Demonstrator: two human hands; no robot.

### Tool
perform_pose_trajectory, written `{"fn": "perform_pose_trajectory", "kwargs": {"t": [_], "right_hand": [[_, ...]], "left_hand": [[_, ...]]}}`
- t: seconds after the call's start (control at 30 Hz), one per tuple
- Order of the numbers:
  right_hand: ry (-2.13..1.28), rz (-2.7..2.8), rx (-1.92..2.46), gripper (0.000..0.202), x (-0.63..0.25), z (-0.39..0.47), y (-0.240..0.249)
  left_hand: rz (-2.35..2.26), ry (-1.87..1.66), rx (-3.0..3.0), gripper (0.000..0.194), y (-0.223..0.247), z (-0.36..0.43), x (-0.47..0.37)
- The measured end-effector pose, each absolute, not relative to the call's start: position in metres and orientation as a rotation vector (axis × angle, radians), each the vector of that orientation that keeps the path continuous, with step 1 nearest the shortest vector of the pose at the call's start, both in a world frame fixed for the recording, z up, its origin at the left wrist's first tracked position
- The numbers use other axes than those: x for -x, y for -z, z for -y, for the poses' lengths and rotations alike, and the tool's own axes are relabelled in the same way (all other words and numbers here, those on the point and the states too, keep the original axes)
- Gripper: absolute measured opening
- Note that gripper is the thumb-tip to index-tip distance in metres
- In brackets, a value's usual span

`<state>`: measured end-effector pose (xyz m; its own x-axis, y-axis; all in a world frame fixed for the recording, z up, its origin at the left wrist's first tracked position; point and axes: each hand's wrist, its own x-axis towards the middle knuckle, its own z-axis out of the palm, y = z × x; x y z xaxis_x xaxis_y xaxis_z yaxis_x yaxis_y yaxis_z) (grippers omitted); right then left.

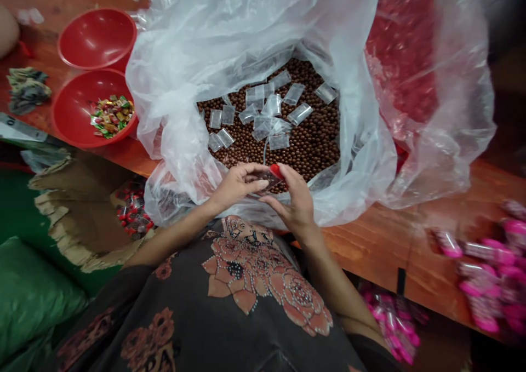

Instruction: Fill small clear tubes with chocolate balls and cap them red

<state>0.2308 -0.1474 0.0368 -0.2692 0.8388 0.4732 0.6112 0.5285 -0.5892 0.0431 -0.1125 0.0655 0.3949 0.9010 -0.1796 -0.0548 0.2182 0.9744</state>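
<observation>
Small brown balls (316,136) fill a large white plastic bag (176,59) in front of me. Several clear flat plastic pieces (299,114) lie scattered on top of the balls. At the near edge of the bag's opening, my left hand (239,184) holds a small clear container (268,180) with dark contents between thumb and fingers. The container has a red cap (276,170) at its upper right end. My right hand (296,201) has its fingertips at that red cap, its thumb lower down near the container.
Two red bowls (68,109) stand at the left, the nearer with wrapped sweets (112,115). Pink-capped containers (485,284) lie at the right. A torn cardboard box (78,207) holds red-capped pieces (133,210). Red items in plastic (402,49) are beyond the bag's right side.
</observation>
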Motion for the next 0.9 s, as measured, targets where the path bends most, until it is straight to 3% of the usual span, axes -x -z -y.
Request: {"fn": "perform_pose_trajectory", "kwargs": {"t": [0.2,0.37,0.47,0.53,0.67,0.8,0.9], "right_hand": [[-0.39,1.981,1.172,0.091,-0.22,0.147,-0.033],[-0.415,2.017,1.095,0.082,-0.223,0.147,-0.032],[-0.63,1.951,1.095,0.083,-0.227,0.148,-0.029],[-0.825,1.722,1.159,0.074,-0.229,0.15,-0.027],[-1.106,1.196,1.281,0.026,-0.229,0.15,-0.025],[-1.063,1.109,1.298,0.027,-0.222,0.149,-0.033],[-0.893,1.517,1.278,0.034,-0.22,0.15,-0.041]], "left_hand": [[-0.971,-0.833,-0.854,0.045,-0.057,0.123,-0.066],[-1.008,-0.895,-0.781,0.032,-0.051,0.127,-0.079],[-1.007,-0.904,-0.769,0.03,-0.053,0.127,-0.079],[-0.991,-0.899,-0.759,0.036,-0.056,0.127,-0.076],[-0.975,-0.859,-0.743,0.05,-0.058,0.127,-0.07],[-0.988,-0.782,-0.788,0.063,-0.053,0.129,-0.072],[-0.998,-0.762,-0.795,0.071,-0.051,0.129,-0.075]]}}
